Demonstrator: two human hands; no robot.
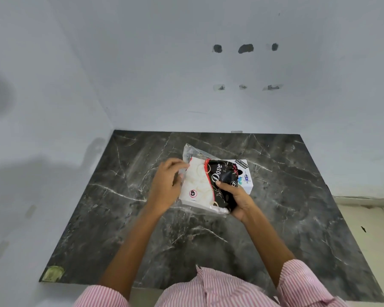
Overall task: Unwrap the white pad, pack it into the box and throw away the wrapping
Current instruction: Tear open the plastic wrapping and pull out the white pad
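We stand at the near edge of the table (102, 218), which fits into a corner, with one wall along its left side and another behind its far edge. Our two hands hold the wrapped pad (205, 185) above the middle of the table, the left hand (166, 185) at its left edge, the right hand (237, 198) at its near right corner. The box (245, 177) sits on the table just behind and right of the pad, partly hidden by it.
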